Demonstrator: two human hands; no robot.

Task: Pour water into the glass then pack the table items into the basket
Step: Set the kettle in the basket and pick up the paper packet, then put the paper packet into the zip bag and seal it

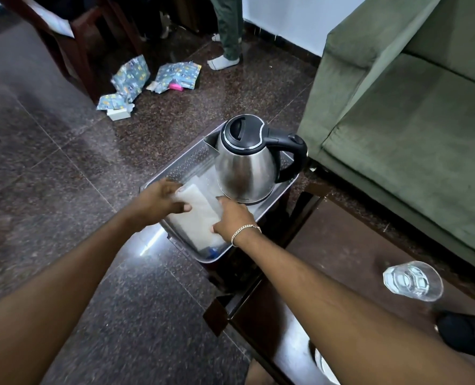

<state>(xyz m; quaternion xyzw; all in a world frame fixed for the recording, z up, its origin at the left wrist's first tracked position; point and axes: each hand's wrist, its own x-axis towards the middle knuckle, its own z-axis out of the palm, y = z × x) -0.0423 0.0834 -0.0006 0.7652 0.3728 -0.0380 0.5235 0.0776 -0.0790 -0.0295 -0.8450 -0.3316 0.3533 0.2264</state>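
Observation:
A clear plastic basket (187, 165) sits at the far left end of the dark wooden table (341, 245). A steel electric kettle (246, 168) with a black lid and handle stands upright in its far half. A white translucent flat pack (200, 218) lies in the near half. My left hand (161, 200) grips the pack's left edge and my right hand (232, 215), with a bracelet on the wrist, holds its right edge. A clear glass (412, 280) with water in it stands on the table to the right, apart from both hands.
A green sofa (414, 112) runs along the table's far right side. Crumpled wrapping paper (153, 79) lies on the dark stone floor beyond the basket. Another person's legs (228, 31) stand at the back. A dark object (464, 334) sits at the table's near right.

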